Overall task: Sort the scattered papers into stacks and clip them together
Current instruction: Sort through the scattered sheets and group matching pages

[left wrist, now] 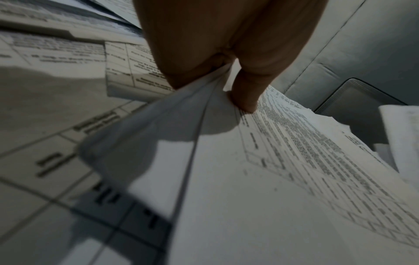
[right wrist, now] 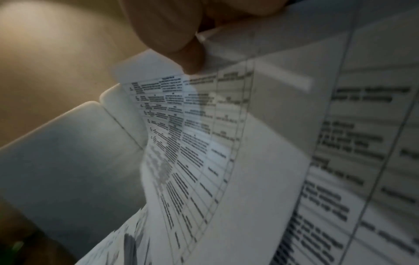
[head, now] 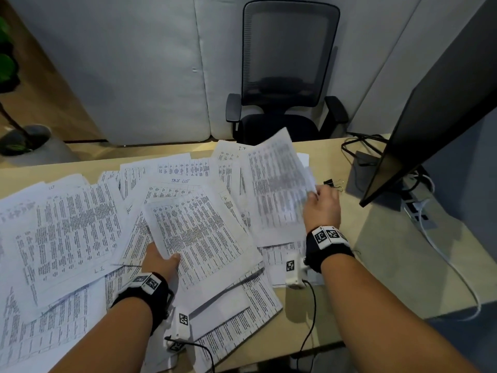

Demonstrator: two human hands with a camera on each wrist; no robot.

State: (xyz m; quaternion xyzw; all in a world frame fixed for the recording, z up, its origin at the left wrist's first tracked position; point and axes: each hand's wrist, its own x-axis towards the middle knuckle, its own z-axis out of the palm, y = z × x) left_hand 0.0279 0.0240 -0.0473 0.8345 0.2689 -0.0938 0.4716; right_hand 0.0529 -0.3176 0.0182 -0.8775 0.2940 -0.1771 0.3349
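Note:
Printed sheets with tables lie scattered over the wooden desk (head: 376,254). My left hand (head: 161,261) pinches the near edge of a few sheets (head: 196,227) in the middle, thumb on top; the left wrist view shows the thumb (left wrist: 244,93) pressing these sheets (left wrist: 272,161). My right hand (head: 321,203) pinches the right edge of one lifted, curling sheet (head: 277,181), seen up close as a sheet (right wrist: 204,143) in the right wrist view. Black binder clips (head: 332,183) lie on the desk just beyond the right hand.
A monitor (head: 435,109) stands at the right with its base and cables (head: 360,146) behind. A black office chair (head: 287,76) faces the desk's far edge. More overlapping papers (head: 61,224) cover the left side. A potted plant (head: 16,130) is far left.

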